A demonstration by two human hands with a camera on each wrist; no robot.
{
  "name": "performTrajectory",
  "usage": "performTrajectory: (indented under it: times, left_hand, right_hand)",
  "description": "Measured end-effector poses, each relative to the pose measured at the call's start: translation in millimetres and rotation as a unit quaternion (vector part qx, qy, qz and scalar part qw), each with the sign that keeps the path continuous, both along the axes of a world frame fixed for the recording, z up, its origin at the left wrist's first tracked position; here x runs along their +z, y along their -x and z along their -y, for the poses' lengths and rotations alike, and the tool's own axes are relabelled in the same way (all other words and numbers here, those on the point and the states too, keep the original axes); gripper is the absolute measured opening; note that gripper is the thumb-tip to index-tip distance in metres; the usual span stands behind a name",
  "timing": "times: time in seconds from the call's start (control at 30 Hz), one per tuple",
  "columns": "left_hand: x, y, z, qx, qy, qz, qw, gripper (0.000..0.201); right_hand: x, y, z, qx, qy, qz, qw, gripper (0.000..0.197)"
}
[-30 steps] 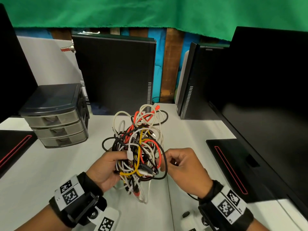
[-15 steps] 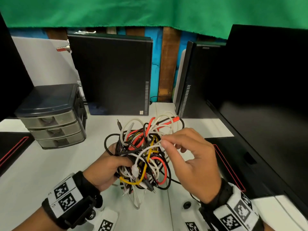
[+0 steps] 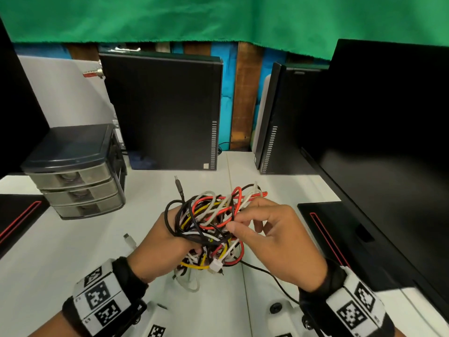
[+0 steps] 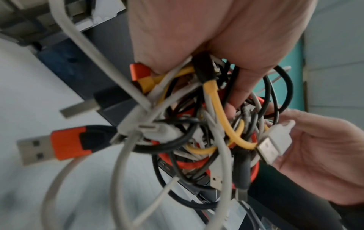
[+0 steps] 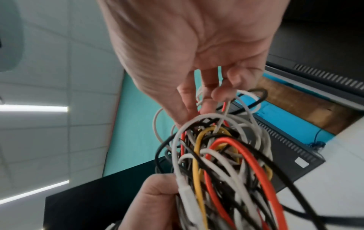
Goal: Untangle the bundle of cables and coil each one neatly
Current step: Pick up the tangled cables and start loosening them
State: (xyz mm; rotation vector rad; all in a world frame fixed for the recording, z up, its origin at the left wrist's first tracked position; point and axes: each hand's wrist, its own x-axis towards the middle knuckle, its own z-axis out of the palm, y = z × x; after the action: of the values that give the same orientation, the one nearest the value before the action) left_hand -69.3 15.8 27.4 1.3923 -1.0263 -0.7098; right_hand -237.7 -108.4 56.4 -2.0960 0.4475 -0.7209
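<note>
The left hand (image 3: 165, 249) is curled tight around the bundle (image 3: 211, 224) of cables and holds it up over the table (image 3: 60, 251). The right hand (image 3: 279, 242) is on the right side of the bundle, and its fingers (image 5: 218, 93) pinch a white cable (image 5: 226, 109) near the top. The bundle sits between the two hands. It is a messy knot of white, black, red and yellow cables. An orange plug (image 4: 59, 147) sticks out of it, and a white plug (image 4: 273, 143) lies next to the right palm. A black cable (image 3: 267, 271) trails from the bundle toward the right wrist. A small drawer box (image 3: 77, 169) stands far left on the table. A black box (image 3: 165, 113) stands behind the bundle, well apart
</note>
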Motion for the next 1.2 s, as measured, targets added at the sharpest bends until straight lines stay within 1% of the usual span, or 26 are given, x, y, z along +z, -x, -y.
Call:
performTrajectory:
  times: [0.1,0.17,0.27,0.37,0.53,0.6,0.7,0.77,0.83,0.87,0.9,0.93,0.97,1.03,1.07,1.13,1.2]
  left_hand:
    - [-3,-2,2,0.006,-0.007,0.039,0.999,0.043]
    - [-5,-5,3,0.027,-0.012,0.042,0.999,0.041]
    - [-3,-5,3,0.041,-0.023,0.026,0.999,0.032]
    - [-3,-6,4,0.060,-0.058,-0.001,0.997,0.022]
    - [-4,-8,4,0.047,-0.096,-0.035,0.994,0.030]
    - [-4,-9,3,0.043,-0.096,-0.055,0.993,0.030]
    - [-5,-8,1,0.037,-0.086,-0.097,0.991,0.034]
    - [-10,-8,2,0.051,-0.085,-0.148,0.984,0.035]
    - [-16,-13,4,0.075,-0.078,-0.239,0.965,0.023]
    - [-18,-15,5,0.079,-0.072,-0.289,0.952,0.025]
    - [-18,-18,5,0.078,-0.068,-0.333,0.937,0.034]
    - [-17,-20,6,0.073,-0.062,-0.365,0.926,0.037]
    - [-15,-21,6,0.068,-0.053,-0.381,0.921,0.035]
    - [-9,-22,5,0.068,-0.035,-0.383,0.921,0.034]
    - [-8,-23,6,0.075,-0.028,-0.377,0.923,0.035]
    - [-9,-23,4,0.091,-0.018,-0.359,0.929,0.039]
    - [-11,-22,3,0.102,-0.018,-0.345,0.933,0.048]
  right_hand:
    - [1,1,1,0.007,-0.017,0.018,1.000,0.019]
    - [3,2,3,0.016,-0.045,0.029,0.998,0.018]
    - [4,4,7,0.025,-0.110,0.036,0.993,0.016]
    - [3,1,7,0.013,-0.155,0.047,0.987,0.017]
    - [10,1,9,0.023,-0.267,0.078,0.960,0.017]
    - [11,1,8,0.032,-0.262,0.082,0.961,0.016]
    - [8,1,5,0.043,-0.201,0.071,0.976,0.010]
    - [7,2,6,0.041,-0.168,0.077,0.982,0.011]
    - [3,2,10,0.006,-0.142,0.088,0.986,0.005]
    - [0,2,13,-0.020,-0.133,0.085,0.987,0.005]
    - [-4,1,15,-0.039,-0.128,0.069,0.989,0.007]
    - [-8,0,16,-0.043,-0.128,0.041,0.990,0.009]
    - [-12,-1,15,-0.034,-0.133,0.006,0.990,0.012]
    - [-18,-4,9,0.004,-0.155,-0.053,0.986,0.017]
    - [-19,-6,6,0.020,-0.170,-0.067,0.983,0.017]
    - [-20,-8,0,0.047,-0.206,-0.076,0.975,0.016]
    - [-19,-8,-2,0.063,-0.227,-0.085,0.968,0.022]
